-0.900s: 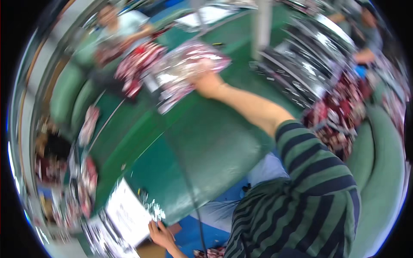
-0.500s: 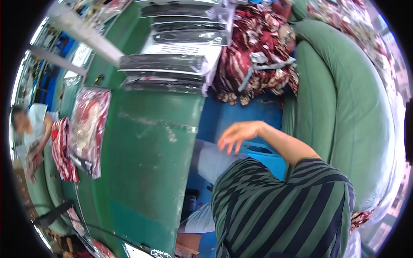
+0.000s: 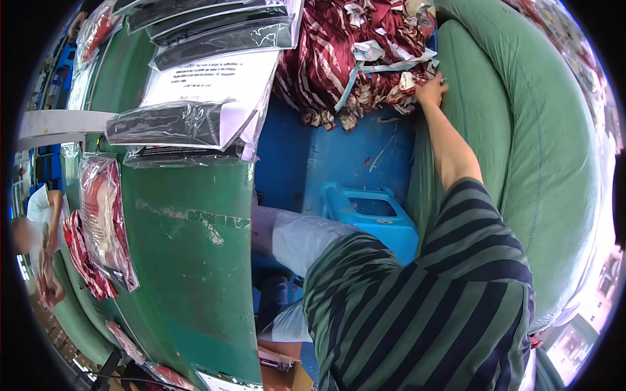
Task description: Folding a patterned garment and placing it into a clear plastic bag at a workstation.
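Right hand (image 3: 432, 91) stretched far out to the heap of red striped cloth (image 3: 345, 58) lying on the blue floor (image 3: 339, 163), between the green table (image 3: 189, 247) and a big green sack (image 3: 548, 130). Fingers touch the heap's right edge, next to the sack; whether they have closed on cloth, cannot tell. Left hand out of sight. Looks like the reach-and-pick step: next would be a firm pinch on one piece and a pull free of the tangle. Clear bagged packs (image 3: 195, 98) lie on the table.

Green-and-black striped short-sleeved shirt (image 3: 424, 306), pale grey shorts (image 3: 300, 238), bare forearm.
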Demonstrator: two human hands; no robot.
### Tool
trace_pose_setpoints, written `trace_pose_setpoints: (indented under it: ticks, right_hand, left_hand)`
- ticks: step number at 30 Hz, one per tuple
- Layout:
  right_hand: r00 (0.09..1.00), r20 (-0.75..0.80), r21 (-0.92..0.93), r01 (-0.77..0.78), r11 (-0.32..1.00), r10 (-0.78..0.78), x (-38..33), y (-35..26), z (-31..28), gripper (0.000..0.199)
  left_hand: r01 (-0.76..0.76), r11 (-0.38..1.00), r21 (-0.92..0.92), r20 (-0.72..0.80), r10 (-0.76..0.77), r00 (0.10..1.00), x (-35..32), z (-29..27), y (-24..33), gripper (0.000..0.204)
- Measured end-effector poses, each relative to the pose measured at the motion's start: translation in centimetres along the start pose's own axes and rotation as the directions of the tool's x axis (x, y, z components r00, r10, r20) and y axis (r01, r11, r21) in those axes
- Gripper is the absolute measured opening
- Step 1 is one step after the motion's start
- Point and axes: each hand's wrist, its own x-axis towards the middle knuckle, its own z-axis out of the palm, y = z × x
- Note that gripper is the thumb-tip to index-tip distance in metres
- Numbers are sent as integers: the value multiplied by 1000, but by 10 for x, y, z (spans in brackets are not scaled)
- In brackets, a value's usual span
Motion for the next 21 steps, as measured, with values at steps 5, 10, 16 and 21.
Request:
trace_pose_setpoints:
  ticks: [5, 10, 16, 21]
  right_hand:
    - [912, 384, -94, -115, 989, 143, 23, 38, 7, 36]
    - [883, 288, 327, 274, 905, -371, -92, 24, -16, 23]
    - [623, 548, 765, -103, 636, -558, -213, -78, -151, 16]
    - [363, 511, 831, -441, 339, -779, -252, -148, -264, 9]
  left_hand:
    - [174, 954, -246, 331, -86, 940, 12, 15, -18, 39]
    - [-46, 987, -156, 611, 133, 780, -23, 75, 48, 41]
    - [-371, 926, -72, 927, 199, 317, -103, 167, 170, 32]
    - [-395, 875, -281, 949, 315, 22, -146, 294, 223, 91]
